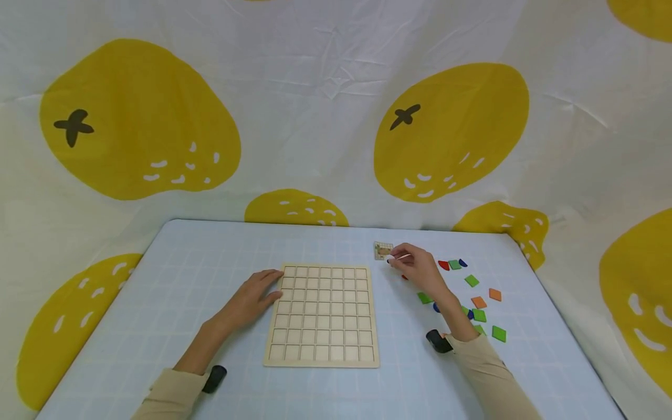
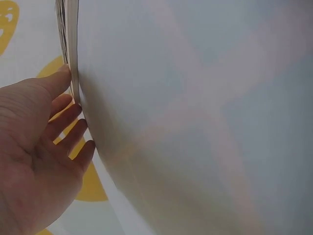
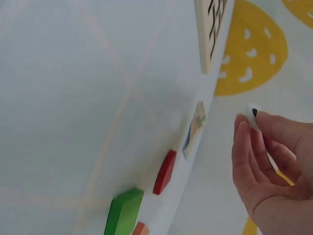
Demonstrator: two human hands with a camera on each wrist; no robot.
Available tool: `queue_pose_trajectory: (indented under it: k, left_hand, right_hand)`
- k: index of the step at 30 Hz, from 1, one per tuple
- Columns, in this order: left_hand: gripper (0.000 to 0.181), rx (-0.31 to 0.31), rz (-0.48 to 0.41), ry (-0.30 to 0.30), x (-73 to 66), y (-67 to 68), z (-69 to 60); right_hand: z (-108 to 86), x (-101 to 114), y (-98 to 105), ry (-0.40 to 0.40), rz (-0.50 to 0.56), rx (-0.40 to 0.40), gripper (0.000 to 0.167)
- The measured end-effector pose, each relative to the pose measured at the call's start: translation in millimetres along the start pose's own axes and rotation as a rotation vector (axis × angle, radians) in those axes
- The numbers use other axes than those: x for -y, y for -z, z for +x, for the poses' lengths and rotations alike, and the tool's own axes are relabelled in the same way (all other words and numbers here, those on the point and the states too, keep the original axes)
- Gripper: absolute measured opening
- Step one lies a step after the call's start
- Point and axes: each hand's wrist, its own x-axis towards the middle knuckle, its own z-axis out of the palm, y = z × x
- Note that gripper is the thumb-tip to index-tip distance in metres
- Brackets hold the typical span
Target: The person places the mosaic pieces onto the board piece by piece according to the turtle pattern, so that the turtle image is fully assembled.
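A pale wooden board [image 1: 322, 316] with a square grid lies in the middle of the table. My left hand [image 1: 258, 297] rests at its upper left edge, the thumb and fingertips touching the rim with the fingers loosely spread. Over to the right of the board, my right hand [image 1: 419, 269] pinches a small white piece with a black mark [image 3: 251, 115] between thumb and fingers, held above the table. Just beyond that hand lies a small printed card [image 1: 381, 250]. Under the hand sits a red piece [image 3: 165, 172], partly covered in the head view.
Loose flat pieces are scattered on the right: green squares [image 1: 499, 333], orange squares [image 1: 495, 294], blue pieces [image 1: 463, 263] and a red quarter-round [image 1: 443, 265]. The right forearm hides part of this group. A curtain with yellow fruit shapes [image 1: 451, 134] hangs behind the table.
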Motion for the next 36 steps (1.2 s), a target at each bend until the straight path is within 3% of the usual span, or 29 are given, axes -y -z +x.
queue_pose_trajectory:
  k: [11,36]
  left_hand:
    - [0.052,0.005,-0.005,0.0,4.0,-2.1,-0.5]
    - [0.05,-0.015,-0.031,-0.02,4.4,-1.4,-0.4]
  right_hand:
    - [14.2,21,-34,0.078,0.11,0.033,0.017]
    - [31.6,68,-111,0.203,0.146,0.248,0.015]
